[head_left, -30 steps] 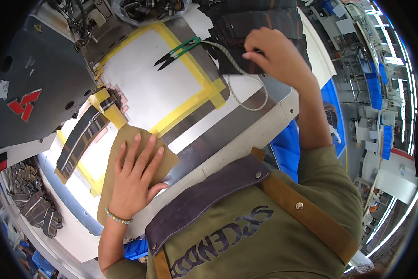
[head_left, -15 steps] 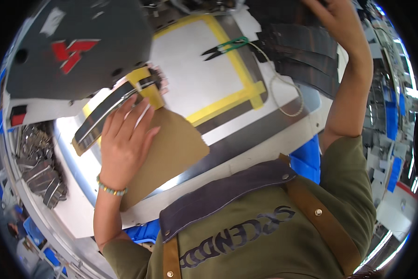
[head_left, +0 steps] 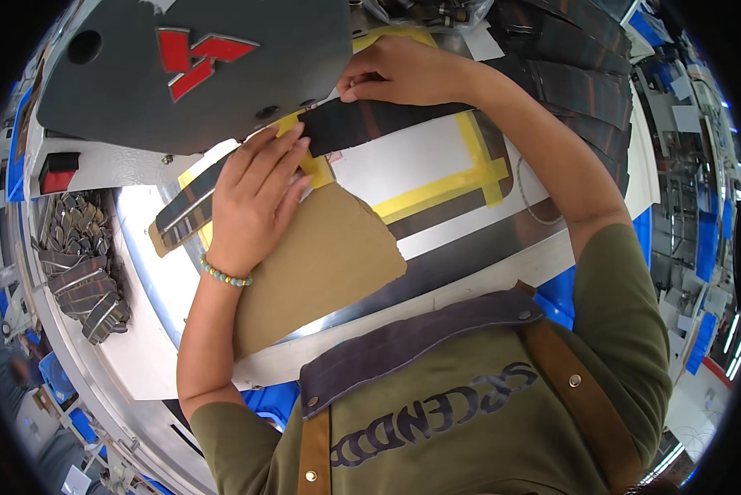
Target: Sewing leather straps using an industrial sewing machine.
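Note:
My right hand pinches the upper edge of a dark plaid fabric piece, held beside the sewing machine head. My left hand lies flat with fingers stretched. Its fingertips touch the fabric's left end, by yellow tape. Left of those fingers, a narrow dark plaid strip runs along a tan board edge. Under my left hand and wrist spreads a large tan cardboard sheet. The machine's needle area is hidden behind its head and my fingers.
A yellow-taped white panel covers the middle of the work table. Layered dark plaid pieces lie at the right. Folded plaid pieces are heaped at the left. A pale cord curves near the panel's right side.
My right hand has come in from the far right with a dark plaid piece, which now covers where green-handled thread snips lay. My left hand stays on the board, its fingertips now on that piece.

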Action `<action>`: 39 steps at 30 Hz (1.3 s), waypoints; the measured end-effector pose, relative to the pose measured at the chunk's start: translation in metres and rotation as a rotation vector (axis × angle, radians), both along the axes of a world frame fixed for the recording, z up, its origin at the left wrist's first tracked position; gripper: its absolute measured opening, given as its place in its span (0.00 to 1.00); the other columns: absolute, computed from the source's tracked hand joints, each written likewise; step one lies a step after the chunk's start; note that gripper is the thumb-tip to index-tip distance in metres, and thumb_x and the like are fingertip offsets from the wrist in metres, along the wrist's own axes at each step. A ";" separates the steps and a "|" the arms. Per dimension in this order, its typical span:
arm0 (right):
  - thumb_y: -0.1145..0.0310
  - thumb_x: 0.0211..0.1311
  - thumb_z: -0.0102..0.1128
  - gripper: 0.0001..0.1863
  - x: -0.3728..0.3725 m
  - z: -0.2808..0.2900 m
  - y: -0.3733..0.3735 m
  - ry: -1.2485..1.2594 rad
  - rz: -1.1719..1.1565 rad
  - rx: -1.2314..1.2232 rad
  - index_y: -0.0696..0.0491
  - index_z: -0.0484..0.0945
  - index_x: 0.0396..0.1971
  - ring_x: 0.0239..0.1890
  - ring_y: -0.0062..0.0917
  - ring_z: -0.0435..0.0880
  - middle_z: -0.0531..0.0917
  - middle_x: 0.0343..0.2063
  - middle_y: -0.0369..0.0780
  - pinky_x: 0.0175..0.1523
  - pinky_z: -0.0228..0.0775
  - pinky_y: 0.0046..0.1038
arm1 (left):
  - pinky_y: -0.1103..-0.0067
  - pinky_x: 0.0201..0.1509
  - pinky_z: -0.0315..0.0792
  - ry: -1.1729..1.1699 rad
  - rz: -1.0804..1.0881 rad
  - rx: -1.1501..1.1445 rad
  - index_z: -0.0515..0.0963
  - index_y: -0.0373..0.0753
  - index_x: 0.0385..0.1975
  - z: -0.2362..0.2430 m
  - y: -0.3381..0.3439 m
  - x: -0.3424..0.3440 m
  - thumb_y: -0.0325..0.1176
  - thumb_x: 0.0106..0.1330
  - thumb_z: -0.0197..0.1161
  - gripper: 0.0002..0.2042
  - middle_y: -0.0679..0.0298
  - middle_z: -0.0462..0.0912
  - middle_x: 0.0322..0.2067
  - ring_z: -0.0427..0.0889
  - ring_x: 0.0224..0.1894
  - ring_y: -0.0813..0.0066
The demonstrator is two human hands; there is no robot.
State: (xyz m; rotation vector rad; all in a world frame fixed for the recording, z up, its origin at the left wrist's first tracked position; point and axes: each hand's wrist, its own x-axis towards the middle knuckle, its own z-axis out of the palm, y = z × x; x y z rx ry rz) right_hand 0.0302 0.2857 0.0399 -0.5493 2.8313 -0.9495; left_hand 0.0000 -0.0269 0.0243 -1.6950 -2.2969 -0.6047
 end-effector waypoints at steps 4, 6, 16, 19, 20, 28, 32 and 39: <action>0.61 0.71 0.67 0.13 -0.002 -0.003 0.002 -0.006 -0.001 -0.009 0.57 0.87 0.41 0.31 0.28 0.85 0.88 0.29 0.39 0.42 0.75 0.32 | 0.59 0.76 0.67 -0.080 -0.007 -0.168 0.78 0.38 0.69 0.002 0.009 0.007 0.40 0.66 0.72 0.30 0.63 0.76 0.73 0.70 0.76 0.52; 0.61 0.70 0.68 0.13 -0.003 0.000 0.004 -0.018 0.006 -0.005 0.57 0.87 0.41 0.31 0.28 0.84 0.88 0.28 0.39 0.41 0.74 0.32 | 0.57 0.78 0.64 -0.084 -0.017 -0.179 0.77 0.38 0.71 0.004 0.009 0.007 0.43 0.67 0.71 0.32 0.65 0.75 0.75 0.67 0.78 0.52; 0.62 0.69 0.69 0.12 -0.004 -0.002 0.009 -0.015 -0.014 -0.011 0.57 0.87 0.40 0.29 0.26 0.82 0.86 0.27 0.38 0.39 0.73 0.32 | 0.55 0.79 0.60 -0.070 0.032 -0.234 0.74 0.40 0.73 0.003 0.017 0.014 0.52 0.70 0.67 0.34 0.64 0.69 0.78 0.66 0.76 0.50; 0.63 0.68 0.70 0.11 -0.010 -0.007 0.012 -0.004 0.006 -0.027 0.57 0.87 0.40 0.30 0.26 0.83 0.87 0.28 0.38 0.40 0.74 0.31 | 0.56 0.79 0.61 -0.075 0.019 -0.232 0.75 0.40 0.73 0.005 0.016 0.012 0.51 0.70 0.67 0.34 0.64 0.69 0.77 0.67 0.75 0.51; 0.63 0.68 0.70 0.11 -0.010 -0.007 0.012 -0.003 0.004 -0.027 0.57 0.87 0.40 0.30 0.26 0.83 0.87 0.28 0.38 0.40 0.74 0.31 | 0.56 0.78 0.60 -0.073 0.016 -0.231 0.75 0.41 0.72 0.004 0.016 0.012 0.51 0.70 0.68 0.33 0.65 0.70 0.77 0.67 0.75 0.51; 0.68 0.66 0.71 0.08 0.000 -0.001 0.005 0.077 -0.086 0.023 0.56 0.86 0.38 0.40 0.28 0.88 0.89 0.42 0.38 0.47 0.79 0.35 | 0.57 0.77 0.60 -0.132 -0.003 -0.185 0.80 0.39 0.67 0.007 0.017 0.003 0.49 0.66 0.74 0.32 0.66 0.76 0.73 0.69 0.73 0.53; 0.70 0.65 0.71 0.09 0.023 -0.003 -0.008 0.520 0.083 0.184 0.53 0.87 0.44 0.55 0.32 0.85 0.87 0.53 0.36 0.60 0.77 0.38 | 0.57 0.76 0.62 -0.137 0.025 -0.162 0.83 0.35 0.62 0.004 0.018 0.002 0.49 0.62 0.76 0.32 0.63 0.82 0.68 0.72 0.71 0.54; 0.69 0.68 0.68 0.18 0.049 -0.037 -0.018 0.467 0.187 0.087 0.42 0.88 0.57 0.68 0.33 0.78 0.81 0.67 0.33 0.72 0.70 0.40 | 0.60 0.72 0.71 -0.001 -0.007 -0.152 0.84 0.35 0.60 0.002 0.015 0.002 0.44 0.60 0.79 0.30 0.59 0.82 0.66 0.77 0.68 0.51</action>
